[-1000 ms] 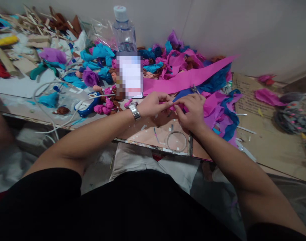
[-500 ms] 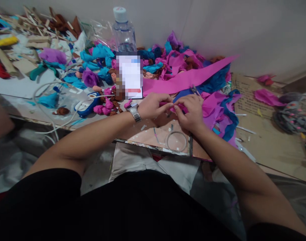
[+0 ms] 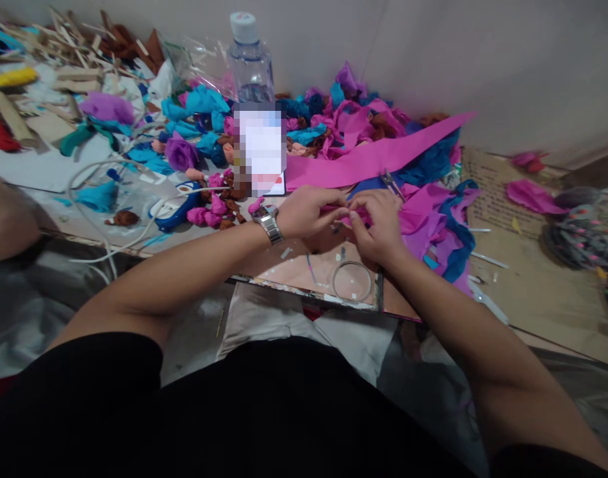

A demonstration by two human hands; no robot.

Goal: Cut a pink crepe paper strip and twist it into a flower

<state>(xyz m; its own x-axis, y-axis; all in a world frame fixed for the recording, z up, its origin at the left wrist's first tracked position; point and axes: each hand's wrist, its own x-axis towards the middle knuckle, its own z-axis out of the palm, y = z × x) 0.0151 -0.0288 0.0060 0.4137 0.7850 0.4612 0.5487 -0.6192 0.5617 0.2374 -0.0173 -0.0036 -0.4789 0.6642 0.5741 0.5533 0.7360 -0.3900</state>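
My left hand point(image 3: 311, 212), with a metal-band watch point(image 3: 270, 226) on its wrist, is closed with thumb and fingers pinched. Fingertip to fingertip with it, my right hand point(image 3: 378, 222) is pinched too. Between them shows a small piece of pink crepe paper point(image 3: 360, 211), largely covered by the fingers. Just behind the hands lies a long pink crepe paper strip point(image 3: 364, 162), with a small metal-jawed tool point(image 3: 391, 182) at its near edge. Under my wrists, near the table edge, is a thin ring point(image 3: 351, 280), perhaps a roll of clear tape.
A phone point(image 3: 261, 153) leans against a water bottle point(image 3: 251, 70). Crumpled paper flowers point(image 3: 204, 99) and wood scraps point(image 3: 75, 50) crowd the back and left. A white cable point(image 3: 105, 229) loops over the table edge. Cardboard point(image 3: 533, 265) lies at right; another person's arm point(image 3: 8, 222) is far left.
My fingers have shifted slightly around the pink paper, the hands staying together in nearly the same spot. The other person's arm at far left has moved a little further into view.
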